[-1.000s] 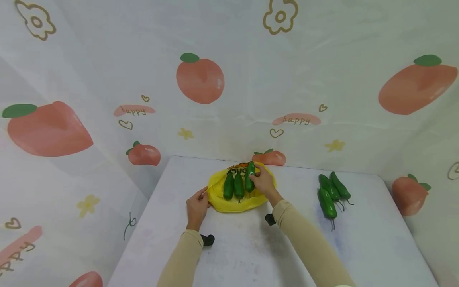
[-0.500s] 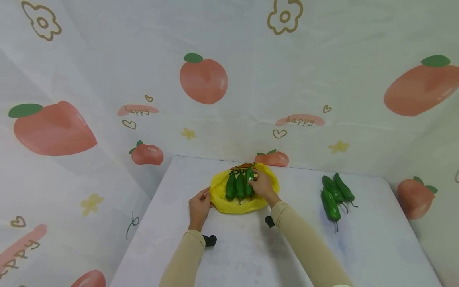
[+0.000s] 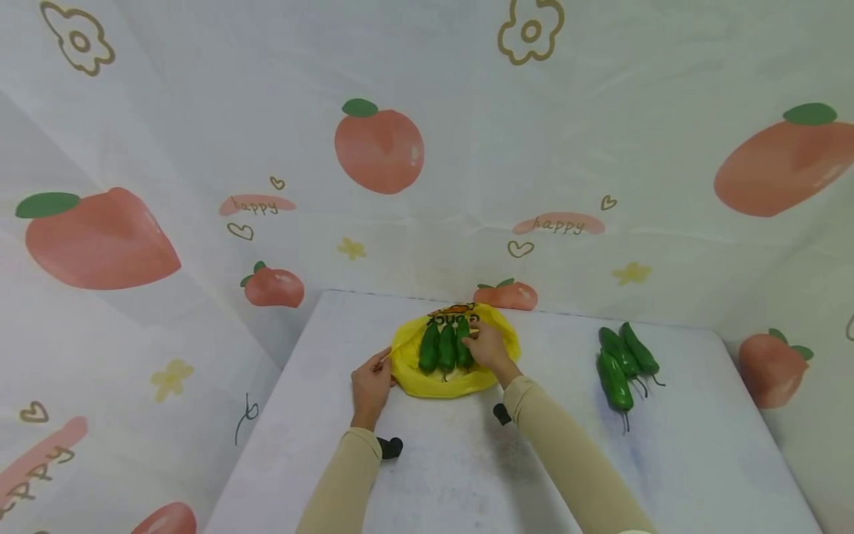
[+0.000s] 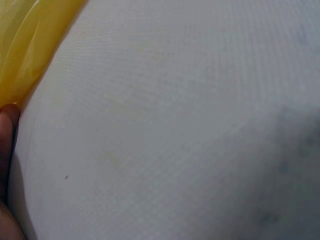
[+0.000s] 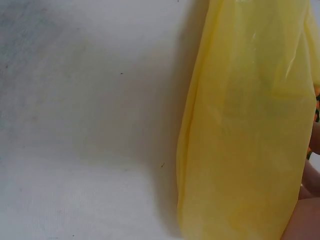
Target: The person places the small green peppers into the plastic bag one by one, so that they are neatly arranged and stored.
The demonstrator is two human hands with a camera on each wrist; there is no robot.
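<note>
A yellow plastic bag [image 3: 445, 386] lies spread with its mouth up near the table's back edge. Three green chili peppers lie side by side in it: a left pepper [image 3: 429, 348], a middle pepper [image 3: 446, 348] and a right pepper [image 3: 463, 345]. With thumb and fingers my left hand [image 3: 371, 382] pinches the bag's left rim; the left wrist view shows a fingertip [image 4: 10, 111] against the yellow film [image 4: 30, 45]. My right hand [image 3: 489, 344] reaches over the bag's right rim and holds the right pepper by its side. In the right wrist view the bag's wall [image 5: 245, 125] hides most of that hand.
Three more green peppers [image 3: 612, 374] lie grouped on the right side of the white table [image 3: 454, 475], stems toward the front. A white backdrop [image 3: 454, 163] printed with fruit rises behind the table. Dark wrist pieces [image 3: 390, 447] show beside the forearms.
My right hand has lowered the right pepper into line beside the other two in the bag. The left hand keeps its hold on the rim. The head view has shifted slightly.
</note>
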